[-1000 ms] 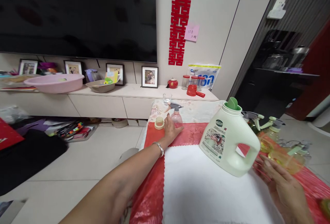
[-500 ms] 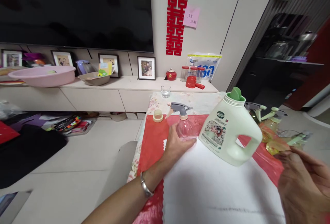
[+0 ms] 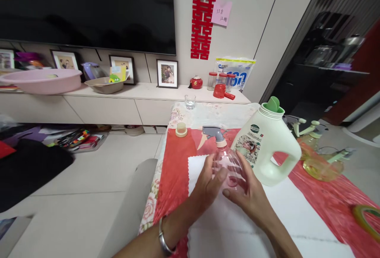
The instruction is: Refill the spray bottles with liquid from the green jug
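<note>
Both hands wrap round a clear pink spray bottle (image 3: 228,162) with a grey trigger head (image 3: 214,133) and a pale collar. My left hand (image 3: 208,184) grips its left side, and my right hand (image 3: 251,190) closes on its right side. The bottle is above the white cloth (image 3: 213,230); whether its base touches the cloth cannot be made out. Just to the right stands a large pale green jug (image 3: 274,147) with a printed label, a handle and a green spout in its open neck. A cream cap (image 3: 181,129) lies to the left on the red sheet.
Spray bottles with yellow liquid (image 3: 323,167) are at the right on the red sheet (image 3: 172,171), near a roll of tape (image 3: 366,218). A glass (image 3: 190,102) stands at the table's far end. Behind it, a low cabinet (image 3: 154,109) carries frames, jars and basins.
The spray bottle has come nearer and to the right with my left hand. My right hand has swung in from the far right and taken hold of it too.
</note>
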Demonstrator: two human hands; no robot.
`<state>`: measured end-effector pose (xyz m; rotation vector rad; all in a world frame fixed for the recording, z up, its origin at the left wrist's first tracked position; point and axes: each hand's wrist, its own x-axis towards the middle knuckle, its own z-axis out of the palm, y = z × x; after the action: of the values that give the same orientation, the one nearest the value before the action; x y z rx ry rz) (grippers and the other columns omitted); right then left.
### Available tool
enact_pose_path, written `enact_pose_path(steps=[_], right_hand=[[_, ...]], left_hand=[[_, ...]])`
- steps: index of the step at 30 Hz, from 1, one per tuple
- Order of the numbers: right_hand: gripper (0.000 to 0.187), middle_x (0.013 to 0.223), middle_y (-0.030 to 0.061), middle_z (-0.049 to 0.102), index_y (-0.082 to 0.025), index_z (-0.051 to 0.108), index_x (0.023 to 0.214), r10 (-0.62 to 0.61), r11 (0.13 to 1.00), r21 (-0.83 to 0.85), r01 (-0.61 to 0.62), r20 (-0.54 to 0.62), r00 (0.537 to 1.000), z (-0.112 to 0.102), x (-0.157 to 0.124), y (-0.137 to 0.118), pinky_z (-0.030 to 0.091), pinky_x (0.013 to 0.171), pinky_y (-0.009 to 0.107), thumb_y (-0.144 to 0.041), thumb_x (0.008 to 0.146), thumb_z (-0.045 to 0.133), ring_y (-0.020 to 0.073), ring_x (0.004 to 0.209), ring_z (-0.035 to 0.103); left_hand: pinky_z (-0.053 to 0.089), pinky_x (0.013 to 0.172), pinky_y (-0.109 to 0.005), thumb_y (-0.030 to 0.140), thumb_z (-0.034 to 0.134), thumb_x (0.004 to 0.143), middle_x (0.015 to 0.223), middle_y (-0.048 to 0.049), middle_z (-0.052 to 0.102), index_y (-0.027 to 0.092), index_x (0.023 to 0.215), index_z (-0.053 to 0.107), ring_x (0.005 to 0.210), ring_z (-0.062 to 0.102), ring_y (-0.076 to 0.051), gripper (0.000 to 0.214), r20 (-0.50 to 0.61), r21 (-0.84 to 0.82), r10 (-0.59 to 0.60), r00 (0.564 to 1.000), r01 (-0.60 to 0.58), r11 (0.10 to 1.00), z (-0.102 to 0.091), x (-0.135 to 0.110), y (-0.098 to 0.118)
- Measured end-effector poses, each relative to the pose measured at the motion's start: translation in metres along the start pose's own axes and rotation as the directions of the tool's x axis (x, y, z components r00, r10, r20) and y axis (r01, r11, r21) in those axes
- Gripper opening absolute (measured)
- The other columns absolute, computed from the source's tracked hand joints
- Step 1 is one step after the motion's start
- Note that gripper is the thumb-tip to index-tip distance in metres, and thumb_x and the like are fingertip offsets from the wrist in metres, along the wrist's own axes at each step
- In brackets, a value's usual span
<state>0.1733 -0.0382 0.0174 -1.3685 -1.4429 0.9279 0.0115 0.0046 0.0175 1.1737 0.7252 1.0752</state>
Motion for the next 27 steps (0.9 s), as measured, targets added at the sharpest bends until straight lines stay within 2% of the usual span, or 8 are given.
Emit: enact_pose_path(steps=[2,4,7,9,13,20,24,27], right_hand=[[0.105,0.159,0.0074,0.029,-0.036,0.025,0.159,0.09,0.971,0.21,-0.112,0.111,0.99,-0.007,-0.002,-0.006,0.045,0.11,0.046,-0.049,0.072,0.084,0.0303,0.138,0.041],[0.105,0.155,0.0091,0.035,-0.034,0.028,0.158,0.144,0.888,0.394,-0.236,0.249,0.958,-0.014,-0.005,-0.009,0.045,0.108,0.045,-0.047,0.071,0.085,0.0305,0.134,0.046],[0.101,0.149,0.0118,0.042,-0.032,0.033,0.157,0.126,0.765,0.526,-0.371,0.443,0.887,-0.017,-0.006,-0.006,0.046,0.105,0.045,-0.047,0.072,0.084,0.0308,0.129,0.051],[0.096,0.146,0.0126,0.047,-0.03,0.038,0.155,0.082,0.715,0.567,-0.408,0.512,0.855,-0.016,-0.006,-0.002,0.044,0.107,0.044,-0.049,0.073,0.083,0.03,0.128,0.052],[0.092,0.143,0.0132,0.049,-0.028,0.043,0.153,0.056,0.706,0.574,-0.415,0.538,0.841,-0.015,-0.004,0.0,0.043,0.108,0.045,-0.054,0.074,0.081,0.0308,0.13,0.051],[0.092,0.152,0.0097,0.04,-0.032,0.041,0.154,0.103,0.799,0.466,-0.38,0.516,0.85,-0.019,-0.005,-0.015,0.038,0.114,0.045,-0.045,0.072,0.082,0.0296,0.137,0.043],[0.095,0.145,0.0131,0.047,-0.029,0.039,0.155,0.148,0.774,0.478,-0.416,0.502,0.852,-0.017,-0.009,-0.017,0.041,0.109,0.046,-0.046,0.071,0.082,0.0289,0.125,0.053],[0.096,0.14,0.0143,0.049,-0.029,0.038,0.156,0.172,0.784,0.454,-0.423,0.496,0.851,-0.016,-0.009,-0.018,0.043,0.105,0.046,-0.045,0.071,0.081,0.0273,0.116,0.057]], left_hand=[[0.04,0.109,-0.045,0.05,0.061,0.093,0.133,-0.0105,0.063,0.023,0.131,0.059,0.128,0.055,-0.032,0.047,0.037,-0.139,0.032,0.999,-0.026,0.99,-0.006,0.005,-0.002],[0.038,0.113,-0.045,0.047,0.061,0.093,0.131,-0.0101,0.066,0.022,0.122,0.067,0.132,0.053,-0.033,0.039,0.069,-0.291,0.036,0.997,-0.015,0.957,-0.013,0.013,-0.003],[0.037,0.114,-0.048,0.046,0.064,0.09,0.127,-0.012,0.069,0.02,0.121,0.068,0.133,0.054,-0.034,0.041,0.112,-0.427,0.027,0.993,0.023,0.904,-0.021,0.021,-0.003],[0.037,0.114,-0.05,0.044,0.068,0.086,0.124,-0.0125,0.071,0.019,0.124,0.067,0.13,0.056,-0.033,0.045,0.14,-0.5,0.013,0.99,0.06,0.864,-0.025,0.022,-0.001],[0.041,0.111,-0.047,0.039,0.081,0.078,0.113,-0.0097,0.074,0.019,0.117,0.07,0.124,0.061,-0.03,0.045,0.151,-0.608,0.004,0.988,0.09,0.788,-0.028,0.02,0.005],[0.045,0.109,-0.048,0.038,0.086,0.072,0.097,-0.0044,0.073,0.021,0.093,0.074,0.11,0.068,-0.029,0.03,0.107,-0.618,-0.016,0.994,0.079,0.782,-0.027,0.019,0.006],[0.045,0.11,-0.047,0.033,0.084,0.075,0.093,-0.0035,0.073,0.02,0.089,0.073,0.107,0.068,-0.027,0.022,0.089,-0.611,-0.025,0.996,0.074,0.788,-0.023,0.019,0.008],[0.044,0.112,-0.045,0.032,0.086,0.073,0.094,-0.0028,0.073,0.02,0.09,0.073,0.105,0.069,-0.024,0.024,0.049,-0.62,-0.031,0.998,0.055,0.782,-0.022,0.019,0.007]])
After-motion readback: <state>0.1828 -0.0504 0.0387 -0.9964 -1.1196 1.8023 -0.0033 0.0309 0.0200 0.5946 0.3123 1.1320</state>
